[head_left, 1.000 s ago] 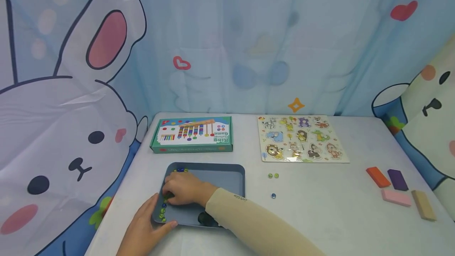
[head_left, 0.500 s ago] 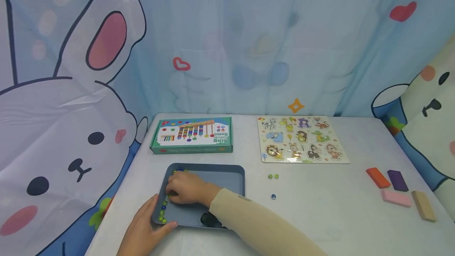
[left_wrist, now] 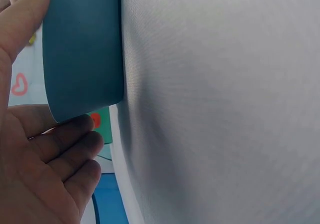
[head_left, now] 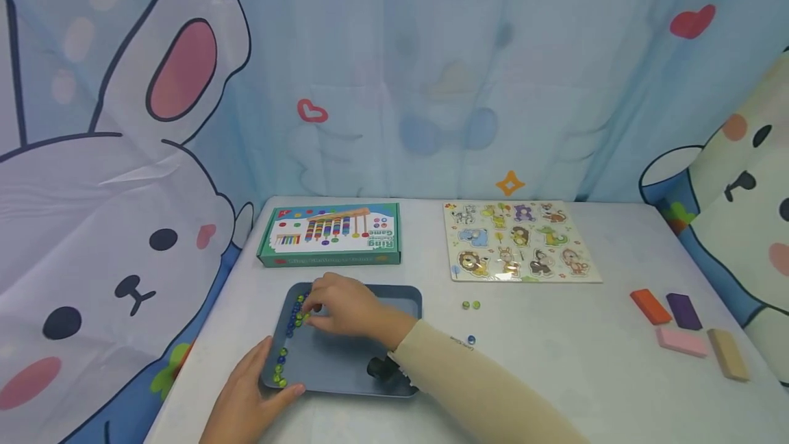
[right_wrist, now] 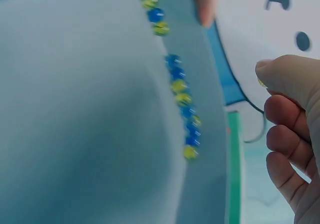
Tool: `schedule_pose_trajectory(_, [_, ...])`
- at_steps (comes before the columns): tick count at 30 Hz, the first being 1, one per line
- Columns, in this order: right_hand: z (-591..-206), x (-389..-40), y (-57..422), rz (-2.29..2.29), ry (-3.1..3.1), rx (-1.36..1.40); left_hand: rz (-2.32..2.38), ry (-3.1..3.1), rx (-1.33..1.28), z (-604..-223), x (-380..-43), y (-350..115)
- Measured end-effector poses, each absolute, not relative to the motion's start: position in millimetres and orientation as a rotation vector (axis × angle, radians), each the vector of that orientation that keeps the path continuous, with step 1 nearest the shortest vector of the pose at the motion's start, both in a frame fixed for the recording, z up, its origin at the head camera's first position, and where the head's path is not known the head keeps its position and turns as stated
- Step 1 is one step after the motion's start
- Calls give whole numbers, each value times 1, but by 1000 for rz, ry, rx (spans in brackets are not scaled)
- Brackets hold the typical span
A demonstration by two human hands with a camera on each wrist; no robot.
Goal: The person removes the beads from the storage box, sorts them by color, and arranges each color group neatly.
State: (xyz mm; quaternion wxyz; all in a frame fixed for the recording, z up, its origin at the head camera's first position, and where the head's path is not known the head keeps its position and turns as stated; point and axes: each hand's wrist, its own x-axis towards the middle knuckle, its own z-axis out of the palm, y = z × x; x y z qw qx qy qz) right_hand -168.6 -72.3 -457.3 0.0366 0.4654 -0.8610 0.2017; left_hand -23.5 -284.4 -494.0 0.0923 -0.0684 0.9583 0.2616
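Observation:
A blue-grey tray (head_left: 345, 362) lies on the table, with green-yellow and blue marbles lined up along its left side. One stretch of the line (head_left: 280, 365) runs near the front left corner; another (head_left: 291, 324) is farther back, with a gap between. My right hand (head_left: 348, 303) is over the tray's back left part, beside the farther marbles. Thumb and forefinger pinch a yellow-green marble (right_wrist: 261, 82), mostly hidden by the thumb. My left hand (head_left: 243, 392) rests with spread thumb and fingers against the tray's front left corner, its relaxed fingers touching the outer wall (left_wrist: 82, 48).
Two green marbles (head_left: 471, 305) and a blue marble (head_left: 471, 339) lie right of the tray. Behind are a ring game box (head_left: 329, 235) and an animal puzzle board (head_left: 520, 242). Orange (head_left: 650, 306), purple (head_left: 684, 311), pink (head_left: 681, 342) and tan blocks (head_left: 729, 355) lie far right.
My right hand has moved back and to the right from the tray's left side, uncovering the farther marbles and the gap. My left hand has stayed at the corner.

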Motion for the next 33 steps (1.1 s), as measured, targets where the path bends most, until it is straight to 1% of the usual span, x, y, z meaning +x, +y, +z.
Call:
schedule_pose_trajectory(7, [-438, -169, -39, 792, -2609, 1331, 748, 2823, -230, -496, -27, -283])
schedule_pose_trajectory(14, [-433, -170, -8, 845, -2516, 1277, 738, 2809, -231, -498, -28, -285])
schedule_pose_trajectory(25, [-435, -176, 59, 846, -2528, 1042, 728, 2795, -222, -496, -27, -286])
schedule_pose_trajectory(33, [-450, -178, 117, 829, -2560, 858, 722, 2794, -212, -496, -27, -286])
